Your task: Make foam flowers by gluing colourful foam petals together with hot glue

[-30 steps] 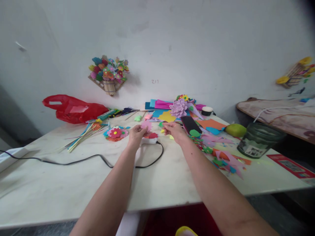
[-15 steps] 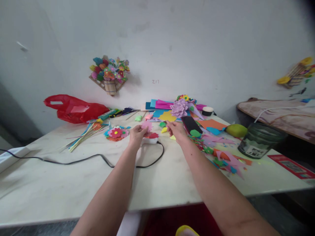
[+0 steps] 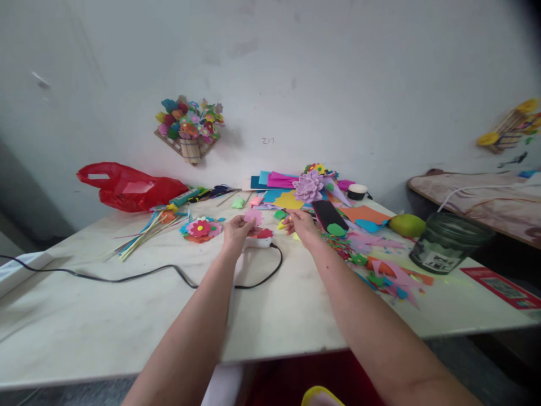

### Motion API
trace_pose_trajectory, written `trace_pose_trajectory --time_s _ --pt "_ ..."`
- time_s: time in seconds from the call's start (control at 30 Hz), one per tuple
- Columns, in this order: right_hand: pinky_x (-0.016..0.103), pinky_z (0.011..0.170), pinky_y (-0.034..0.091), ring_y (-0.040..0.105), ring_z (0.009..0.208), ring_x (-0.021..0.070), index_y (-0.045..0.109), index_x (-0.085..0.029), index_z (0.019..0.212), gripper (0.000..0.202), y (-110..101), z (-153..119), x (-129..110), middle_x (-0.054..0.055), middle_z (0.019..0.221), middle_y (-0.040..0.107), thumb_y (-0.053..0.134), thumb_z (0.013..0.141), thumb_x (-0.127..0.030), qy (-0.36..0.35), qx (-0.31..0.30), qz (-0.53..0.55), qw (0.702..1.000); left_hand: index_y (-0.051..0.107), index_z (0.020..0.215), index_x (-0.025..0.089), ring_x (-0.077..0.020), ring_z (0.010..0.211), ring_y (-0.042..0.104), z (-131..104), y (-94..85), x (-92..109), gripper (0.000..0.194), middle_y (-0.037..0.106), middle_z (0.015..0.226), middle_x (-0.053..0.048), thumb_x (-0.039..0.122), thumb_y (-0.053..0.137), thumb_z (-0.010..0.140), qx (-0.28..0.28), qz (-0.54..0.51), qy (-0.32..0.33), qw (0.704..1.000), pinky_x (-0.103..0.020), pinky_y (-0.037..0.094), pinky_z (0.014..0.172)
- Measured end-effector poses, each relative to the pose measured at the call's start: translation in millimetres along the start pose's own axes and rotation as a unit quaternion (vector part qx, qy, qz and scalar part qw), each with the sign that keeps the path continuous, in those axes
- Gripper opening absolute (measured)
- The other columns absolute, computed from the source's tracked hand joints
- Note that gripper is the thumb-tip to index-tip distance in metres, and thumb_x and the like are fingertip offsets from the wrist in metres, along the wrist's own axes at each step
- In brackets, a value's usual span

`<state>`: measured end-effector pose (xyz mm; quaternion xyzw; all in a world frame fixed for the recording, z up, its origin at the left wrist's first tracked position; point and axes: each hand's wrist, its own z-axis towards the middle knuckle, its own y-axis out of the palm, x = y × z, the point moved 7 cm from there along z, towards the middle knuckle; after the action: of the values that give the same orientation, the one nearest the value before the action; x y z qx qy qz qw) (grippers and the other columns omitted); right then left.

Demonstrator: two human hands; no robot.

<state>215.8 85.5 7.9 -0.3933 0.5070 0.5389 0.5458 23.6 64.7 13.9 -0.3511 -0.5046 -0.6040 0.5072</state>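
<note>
My left hand (image 3: 239, 232) is closed, pinching a pink flower-shaped cutout (image 3: 253, 216) between thumb and fingers. Just below it lies a red flower cutout (image 3: 265, 233), beside a white tool with a black cord (image 3: 258, 242), partly hidden by the hand. My right hand (image 3: 301, 224) has its fingers drawn together over the small cutouts; whatever is in them is too small to make out. Close by its fingertips are a green cutout (image 3: 279, 215) and a yellow cutout (image 3: 281, 224). Left of my hands sits a stack of layered flower cutouts (image 3: 200, 228).
A black cord (image 3: 127, 279) runs across the table's left half. A phone (image 3: 329, 216), a dark green jar (image 3: 450, 242), a yellow-green fruit (image 3: 406, 225) and foam scraps (image 3: 386, 276) are on the right. A red plastic bag (image 3: 127, 189) and thin sticks (image 3: 143, 235) lie at the left.
My right hand has shifted slightly, its fingers now lower toward the yellow cutout. My left hand keeps hold of the pink flower cutout in nearly the same place.
</note>
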Motion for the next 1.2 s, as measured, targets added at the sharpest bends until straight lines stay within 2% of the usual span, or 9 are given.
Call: trace_pose_trajectory --time_s 0.2,0.37,0.47,0.57,0.67,0.83,0.93,1.07,1.2 --pt "0.017 0.03 0.036 0.042 0.034 0.0055 0.055 -0.013 0.071 0.01 7 -2 -1 -0.003 0.05 0.053 0.052 0.076 -0.021 -0.031 -0.038 -0.023 0.999 0.05 0.069 0.014 -0.0166 0.054 0.064 0 0.4 0 0.029 0.061 0.051 0.0 0.029 0.072 0.057 -0.003 0.005 0.001 1.0 -0.023 0.051 0.054" --pt "0.018 0.037 0.042 0.045 0.037 0.006 0.058 -0.012 0.069 0.004 16 -7 1 -0.006 0.045 0.05 0.058 0.066 -0.009 -0.009 -0.066 -0.068 0.995 0.05 0.069 0.014 -0.0161 0.054 0.064 -1 0.8 0 0.028 0.061 0.052 0.0 0.029 0.071 0.058 -0.004 0.008 0.001 1.0 -0.023 0.051 0.053" --pt "0.017 0.037 0.041 0.044 0.036 0.0057 0.057 -0.012 0.067 0.002 15 -8 0 -0.005 0.045 0.05 0.056 0.069 -0.013 -0.006 -0.06 -0.088 0.994 0.05 0.068 0.014 -0.0158 0.053 0.064 0 0.6 -1 0.027 0.061 0.051 0.0 0.029 0.071 0.058 -0.002 0.012 0.001 1.0 -0.023 0.051 0.053" --pt "0.017 0.031 0.034 0.04 0.032 0.0048 0.054 -0.014 0.062 0.022 11 -8 -1 -0.004 0.046 0.05 0.05 0.077 -0.029 -0.009 -0.039 -0.117 0.992 0.05 0.068 0.014 -0.0156 0.052 0.064 0 0.9 -1 0.027 0.061 0.051 0.0 0.028 0.071 0.058 -0.004 0.015 0.0 1.0 -0.023 0.051 0.053" --pt "0.016 0.028 0.027 0.036 0.029 0.004 0.051 -0.015 0.058 0.033 5 -7 -1 -0.004 0.043 0.047 0.05 0.077 -0.042 -0.004 -0.015 -0.151 0.988 0.05 0.067 0.015 -0.0155 0.052 0.063 0 0.7 -1 0.027 0.061 0.051 0.001 0.029 0.071 0.057 -0.004 0.013 0.002 1.0 -0.022 0.05 0.052" --pt "0.016 0.03 0.031 0.036 0.032 0.0039 0.052 -0.015 0.059 0.023 7 -7 -1 -0.006 0.043 0.047 0.064 0.065 -0.034 -0.018 -0.01 -0.189 0.982 0.05 0.066 0.014 -0.0155 0.052 0.063 1 0.9 -1 0.028 0.061 0.05 0.001 0.03 0.071 0.058 -0.007 0.015 0.005 1.0 -0.023 0.051 0.053" --pt "0.016 0.032 0.033 0.039 0.034 0.0041 0.054 -0.015 0.063 0.019 8 -7 0 -0.004 0.049 0.051 0.059 0.07 -0.032 -0.017 -0.015 -0.17 0.985 0.05 0.066 0.015 -0.016 0.052 0.063 1 0.7 -1 0.029 0.06 0.05 0.001 0.031 0.072 0.057 -0.006 0.015 0.002 1.0 -0.024 0.051 0.053" --pt "0.016 0.029 0.028 0.037 0.031 0.0047 0.053 -0.015 0.062 0.034 4 -7 -1 -0.003 0.044 0.048 0.046 0.078 -0.044 -0.018 0.003 -0.158 0.987 0.05 0.067 0.014 -0.0158 0.052 0.063 0 1.3 0 0.029 0.061 0.051 0.0 0.031 0.072 0.057 -0.008 0.016 0.003 1.0 -0.024 0.051 0.053" --pt "0.016 0.028 0.027 0.036 0.029 0.0049 0.052 -0.016 0.057 0.037 1 -5 -1 -0.004 0.04 0.045 0.048 0.076 -0.048 -0.036 0.018 -0.177 0.983 0.05 0.067 0.014 -0.0159 0.052 0.063 0 0.9 0 0.028 0.061 0.051 0.0 0.031 0.071 0.058 -0.004 0.022 0.0 1.0 -0.024 0.051 0.055"
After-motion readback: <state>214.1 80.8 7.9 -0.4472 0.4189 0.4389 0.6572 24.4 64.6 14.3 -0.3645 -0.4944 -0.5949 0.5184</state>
